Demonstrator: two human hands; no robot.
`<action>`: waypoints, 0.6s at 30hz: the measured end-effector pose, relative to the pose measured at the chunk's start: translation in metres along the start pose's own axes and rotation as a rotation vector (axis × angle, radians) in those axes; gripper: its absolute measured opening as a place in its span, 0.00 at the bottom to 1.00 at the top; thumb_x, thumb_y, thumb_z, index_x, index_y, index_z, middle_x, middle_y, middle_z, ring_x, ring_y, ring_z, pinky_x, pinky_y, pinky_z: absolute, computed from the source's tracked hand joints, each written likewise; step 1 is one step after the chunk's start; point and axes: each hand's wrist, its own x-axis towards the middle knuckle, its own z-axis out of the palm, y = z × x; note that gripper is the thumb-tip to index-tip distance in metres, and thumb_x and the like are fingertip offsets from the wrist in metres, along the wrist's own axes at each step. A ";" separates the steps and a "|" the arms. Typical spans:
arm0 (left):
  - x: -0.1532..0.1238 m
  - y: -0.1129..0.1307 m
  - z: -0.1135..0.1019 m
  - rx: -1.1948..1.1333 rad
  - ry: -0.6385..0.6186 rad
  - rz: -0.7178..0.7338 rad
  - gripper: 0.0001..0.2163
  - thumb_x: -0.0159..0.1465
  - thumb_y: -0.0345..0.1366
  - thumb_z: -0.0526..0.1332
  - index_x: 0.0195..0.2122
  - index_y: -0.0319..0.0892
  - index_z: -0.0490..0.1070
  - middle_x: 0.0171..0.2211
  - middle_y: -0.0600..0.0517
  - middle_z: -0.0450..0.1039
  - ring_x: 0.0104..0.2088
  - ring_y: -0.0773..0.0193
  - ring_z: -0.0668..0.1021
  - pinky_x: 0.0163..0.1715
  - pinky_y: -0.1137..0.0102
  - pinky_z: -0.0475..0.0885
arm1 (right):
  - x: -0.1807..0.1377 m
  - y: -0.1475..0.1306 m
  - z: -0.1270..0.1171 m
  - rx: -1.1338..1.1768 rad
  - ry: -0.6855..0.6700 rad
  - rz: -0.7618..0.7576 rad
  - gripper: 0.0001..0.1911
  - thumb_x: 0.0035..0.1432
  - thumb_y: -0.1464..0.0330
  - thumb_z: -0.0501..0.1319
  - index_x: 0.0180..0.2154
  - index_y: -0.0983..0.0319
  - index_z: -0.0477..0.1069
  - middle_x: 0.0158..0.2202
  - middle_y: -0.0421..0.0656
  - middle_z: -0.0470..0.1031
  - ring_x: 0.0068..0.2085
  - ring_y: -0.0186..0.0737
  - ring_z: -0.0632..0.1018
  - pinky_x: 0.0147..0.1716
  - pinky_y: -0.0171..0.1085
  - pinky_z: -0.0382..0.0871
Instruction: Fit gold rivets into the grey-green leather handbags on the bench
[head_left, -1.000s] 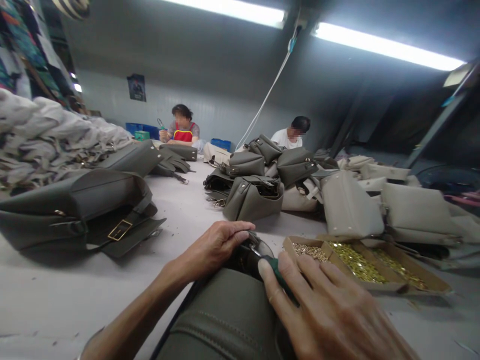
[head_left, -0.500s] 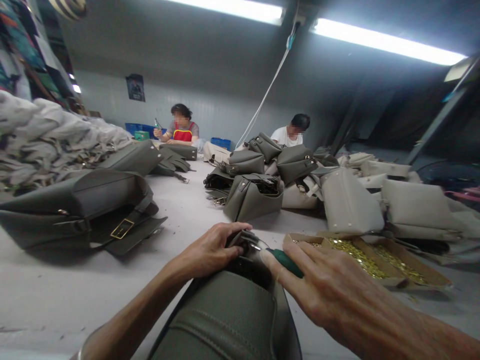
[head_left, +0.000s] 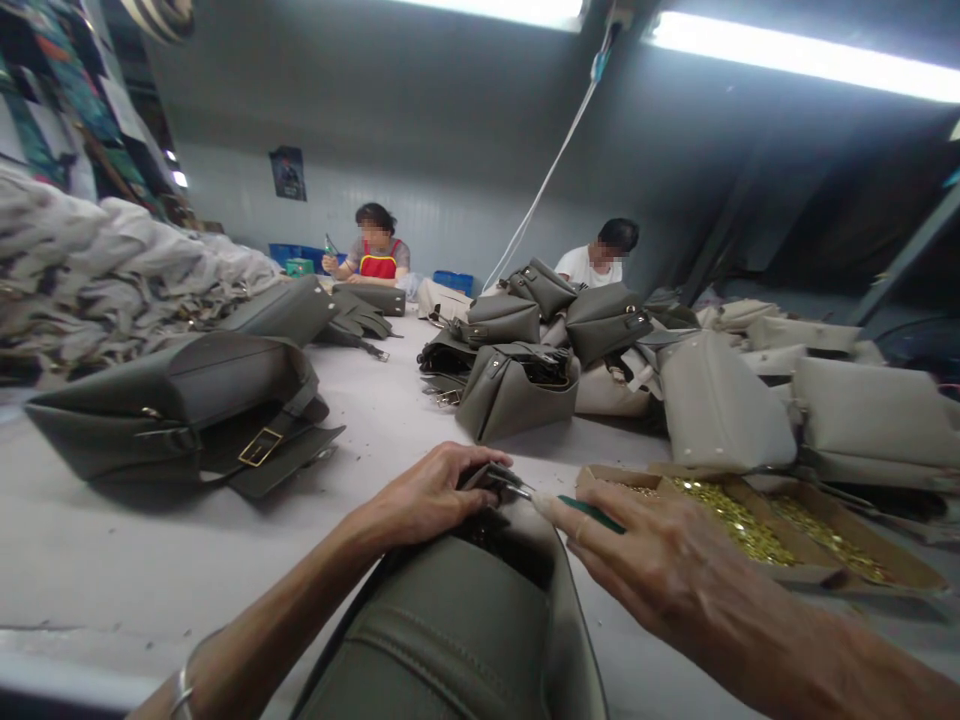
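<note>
A dark grey-green handbag (head_left: pixel 457 610) lies right in front of me, its opening facing away. My left hand (head_left: pixel 427 495) is closed on the bag's far rim, thumb and fingers pinching a folded part there. In my right hand (head_left: pixel 645 540) is a screwdriver (head_left: pixel 596 513) with a green handle, its metal shaft pointing left. The shaft reaches the pinched part beside my left thumb. The tip and whatever it touches are too small to make out.
To the right, a divided cardboard box (head_left: pixel 750 520) holds small gold metal parts. A grey-green bag with a gold buckle (head_left: pixel 261 447) lies on the left. Bags (head_left: pixel 517 385) are piled ahead, pale ones (head_left: pixel 727 400) farther right. Two people (head_left: pixel 379 262) sit across the table.
The view has shifted slightly, so the background sits a little farther right. The screwdriver's handle has turned in my right hand, whose fingers have rolled over it. My left hand keeps its grip.
</note>
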 end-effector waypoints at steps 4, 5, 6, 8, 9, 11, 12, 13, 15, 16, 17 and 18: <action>0.000 0.005 -0.001 0.067 0.000 -0.005 0.21 0.56 0.31 0.60 0.53 0.39 0.69 0.45 0.50 0.74 0.44 0.59 0.73 0.46 0.69 0.66 | -0.009 0.016 0.021 0.424 0.087 0.102 0.17 0.62 0.74 0.55 0.52 0.60 0.70 0.43 0.46 0.75 0.42 0.43 0.75 0.43 0.42 0.70; -0.001 0.007 -0.001 0.084 -0.002 -0.004 0.21 0.56 0.31 0.59 0.53 0.39 0.69 0.45 0.51 0.73 0.45 0.58 0.73 0.47 0.69 0.65 | -0.009 0.019 0.022 0.522 0.091 0.138 0.16 0.62 0.72 0.56 0.51 0.60 0.71 0.43 0.46 0.75 0.44 0.44 0.75 0.46 0.43 0.70; -0.001 0.008 -0.001 0.098 -0.002 -0.004 0.21 0.56 0.30 0.59 0.53 0.39 0.69 0.46 0.51 0.73 0.46 0.58 0.73 0.48 0.68 0.65 | -0.008 0.020 0.021 0.612 0.090 0.184 0.15 0.61 0.71 0.57 0.49 0.59 0.72 0.44 0.45 0.76 0.45 0.44 0.75 0.47 0.44 0.69; -0.003 0.011 -0.001 0.133 0.010 -0.005 0.21 0.56 0.30 0.59 0.53 0.40 0.69 0.48 0.51 0.73 0.47 0.58 0.72 0.51 0.68 0.64 | -0.006 0.022 0.018 0.779 0.056 0.307 0.14 0.59 0.69 0.58 0.46 0.59 0.75 0.42 0.44 0.76 0.44 0.44 0.75 0.46 0.42 0.69; -0.003 0.013 -0.001 0.154 0.021 -0.008 0.21 0.57 0.29 0.59 0.53 0.40 0.69 0.49 0.52 0.72 0.48 0.59 0.72 0.52 0.69 0.63 | -0.005 0.022 0.018 0.872 0.022 0.378 0.13 0.58 0.68 0.59 0.46 0.59 0.75 0.39 0.44 0.76 0.40 0.42 0.76 0.41 0.39 0.71; -0.004 0.016 0.001 0.208 0.046 -0.013 0.21 0.57 0.29 0.59 0.53 0.41 0.69 0.51 0.51 0.71 0.50 0.59 0.71 0.54 0.68 0.61 | -0.004 0.021 0.018 1.113 -0.038 0.522 0.14 0.58 0.65 0.60 0.45 0.62 0.75 0.30 0.43 0.73 0.28 0.35 0.73 0.26 0.31 0.67; -0.005 0.018 0.002 0.241 0.059 -0.014 0.21 0.58 0.29 0.59 0.54 0.41 0.68 0.51 0.51 0.70 0.52 0.59 0.71 0.55 0.68 0.60 | -0.004 0.021 0.019 1.264 -0.068 0.590 0.16 0.57 0.63 0.61 0.46 0.63 0.74 0.28 0.42 0.71 0.24 0.32 0.69 0.20 0.28 0.60; -0.005 0.019 0.003 0.274 0.072 -0.013 0.21 0.58 0.29 0.58 0.54 0.42 0.68 0.52 0.51 0.70 0.52 0.59 0.70 0.56 0.68 0.60 | -0.004 0.019 0.021 1.423 -0.098 0.654 0.18 0.57 0.61 0.61 0.47 0.64 0.73 0.27 0.41 0.68 0.21 0.29 0.66 0.17 0.26 0.54; -0.005 0.020 0.006 0.335 0.095 -0.007 0.20 0.59 0.29 0.57 0.54 0.42 0.68 0.52 0.51 0.70 0.53 0.59 0.70 0.56 0.67 0.60 | -0.006 0.016 0.024 1.707 -0.138 0.751 0.22 0.55 0.58 0.63 0.48 0.64 0.71 0.28 0.41 0.66 0.20 0.26 0.63 0.16 0.24 0.48; -0.006 0.020 0.007 0.360 0.105 -0.004 0.20 0.60 0.30 0.57 0.55 0.43 0.67 0.51 0.52 0.70 0.52 0.59 0.70 0.56 0.67 0.61 | -0.007 0.015 0.025 1.804 -0.144 0.790 0.22 0.55 0.57 0.63 0.48 0.64 0.70 0.29 0.41 0.66 0.21 0.26 0.63 0.16 0.23 0.48; -0.006 0.020 0.009 0.382 0.116 -0.003 0.21 0.60 0.30 0.57 0.55 0.44 0.67 0.51 0.51 0.70 0.52 0.59 0.70 0.55 0.66 0.61 | -0.008 0.013 0.025 1.868 -0.151 0.821 0.22 0.55 0.57 0.63 0.47 0.63 0.70 0.30 0.42 0.67 0.21 0.26 0.63 0.16 0.23 0.48; -0.006 0.019 0.010 0.401 0.125 -0.008 0.21 0.60 0.30 0.57 0.56 0.44 0.66 0.51 0.51 0.70 0.52 0.58 0.71 0.55 0.65 0.61 | -0.009 0.012 0.025 1.902 -0.152 0.841 0.21 0.55 0.57 0.63 0.47 0.63 0.70 0.31 0.43 0.67 0.22 0.26 0.63 0.16 0.23 0.48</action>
